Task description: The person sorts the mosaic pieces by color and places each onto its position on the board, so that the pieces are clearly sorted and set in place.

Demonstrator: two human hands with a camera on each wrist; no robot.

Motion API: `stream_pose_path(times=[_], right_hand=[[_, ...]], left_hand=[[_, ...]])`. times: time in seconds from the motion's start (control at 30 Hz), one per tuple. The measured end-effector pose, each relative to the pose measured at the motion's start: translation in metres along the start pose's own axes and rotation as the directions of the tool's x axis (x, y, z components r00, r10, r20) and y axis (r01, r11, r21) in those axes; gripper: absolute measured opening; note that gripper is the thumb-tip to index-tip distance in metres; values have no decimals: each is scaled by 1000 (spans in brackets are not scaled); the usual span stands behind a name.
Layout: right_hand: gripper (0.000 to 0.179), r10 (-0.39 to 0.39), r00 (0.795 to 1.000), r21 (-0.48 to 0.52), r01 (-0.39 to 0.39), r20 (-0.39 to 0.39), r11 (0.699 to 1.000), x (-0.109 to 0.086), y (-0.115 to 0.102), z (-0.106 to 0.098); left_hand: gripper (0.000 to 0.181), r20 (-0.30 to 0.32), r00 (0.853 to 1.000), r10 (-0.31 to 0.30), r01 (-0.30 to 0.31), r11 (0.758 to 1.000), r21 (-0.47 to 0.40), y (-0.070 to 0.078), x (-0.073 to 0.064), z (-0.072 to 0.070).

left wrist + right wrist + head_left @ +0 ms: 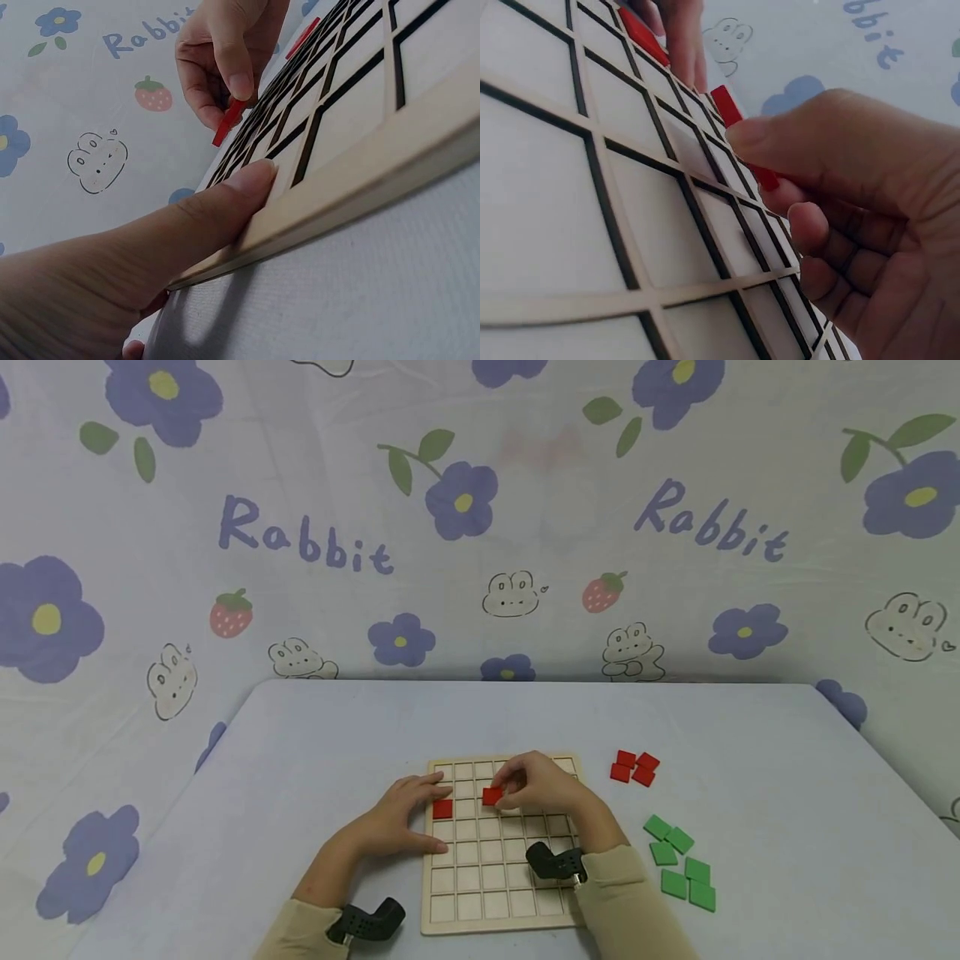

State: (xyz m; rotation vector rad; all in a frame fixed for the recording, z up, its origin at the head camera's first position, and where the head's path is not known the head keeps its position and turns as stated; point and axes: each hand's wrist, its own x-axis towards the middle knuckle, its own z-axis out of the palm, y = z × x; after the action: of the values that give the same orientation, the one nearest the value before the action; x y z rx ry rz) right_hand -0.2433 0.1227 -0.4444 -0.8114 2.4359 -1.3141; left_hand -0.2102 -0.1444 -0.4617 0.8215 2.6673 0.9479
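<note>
A wooden grid board (pixel 468 879) with square cells lies on the table. My right hand (pixel 542 785) pinches a red square tile (pixel 491 797) between thumb and fingers, over the upper rows of the board. In the right wrist view that tile (pixel 735 112) is tilted on edge above the cells. My left hand (pixel 397 818) rests at the board's left edge with fingers spread, its thumb (pixel 240 187) on the wooden rim. Between its thumb and fingers another red tile (pixel 442 809) sits in a left-column cell.
Right of the board, several loose red tiles (pixel 621 772) lie grouped on the white table (pixel 337 727). Nearer to me, several green tiles (pixel 673 884) are scattered. A patterned cloth (pixel 315 602) hangs behind the table. Each wrist wears a black camera (pixel 371 922).
</note>
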Motion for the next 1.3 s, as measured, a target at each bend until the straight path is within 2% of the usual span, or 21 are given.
stream_pose_path(times=[0.17,0.37,0.67,0.93,1.3], right_hand=[[20,-10,1000,-46,10,7,999,5,-2,6],[21,-7,1000,-46,8,14,999,10,-5,11],[19,-43,998,-66,46,40,997,17,-7,20],[18,-4,1000,-74,5,14,997,18,-10,25],[19,-18,1000,-66,19,12,998,20,-12,26]], left_hand=[[76,-2,1000,-5,5,1000,1,-1,0,0],[76,-5,1000,-8,8,1000,2,-1,1,0],[76,-5,1000,-11,11,1000,0,-1,2,1],[76,-5,1000,-14,14,1000,1,-2,4,2],[75,-10,1000,-17,17,1000,10,-1,6,2]])
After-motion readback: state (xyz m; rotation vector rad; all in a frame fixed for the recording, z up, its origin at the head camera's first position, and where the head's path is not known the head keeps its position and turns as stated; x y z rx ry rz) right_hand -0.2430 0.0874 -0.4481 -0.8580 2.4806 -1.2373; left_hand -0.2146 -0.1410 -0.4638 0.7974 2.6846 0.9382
